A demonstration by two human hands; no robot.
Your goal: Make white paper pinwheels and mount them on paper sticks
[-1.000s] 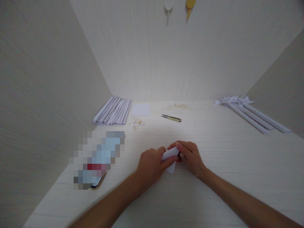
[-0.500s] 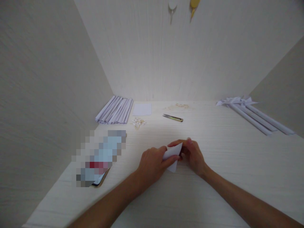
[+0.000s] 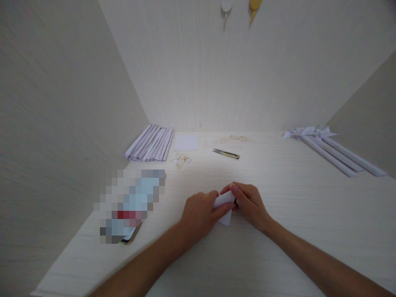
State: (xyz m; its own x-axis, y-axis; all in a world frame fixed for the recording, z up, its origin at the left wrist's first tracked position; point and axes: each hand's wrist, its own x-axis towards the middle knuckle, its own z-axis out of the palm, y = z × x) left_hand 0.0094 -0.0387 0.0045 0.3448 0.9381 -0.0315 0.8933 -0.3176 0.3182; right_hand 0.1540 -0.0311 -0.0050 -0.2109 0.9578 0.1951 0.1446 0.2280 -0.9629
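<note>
A small white sheet of paper, bent over into a curve, is between my two hands above the table. My left hand is closed on its left side, the thumb lying across the front. At the paper's right end, the fingers and thumb of my right hand pinch its edge. One corner of the sheet hangs below my left thumb. Whether anything lies inside the curve is hidden by the fingers.
Thread snips lie beyond my hands, with a small pile of white-tipped bits and a flat white sheet to their left. Rolled paper tubes fill the back left; more tubes lie right. A pixelated phone is at left.
My right thumb has come down onto the paper. The sheet's raised pointed corner is now bent over and held under it. My left hand keeps its grip.
</note>
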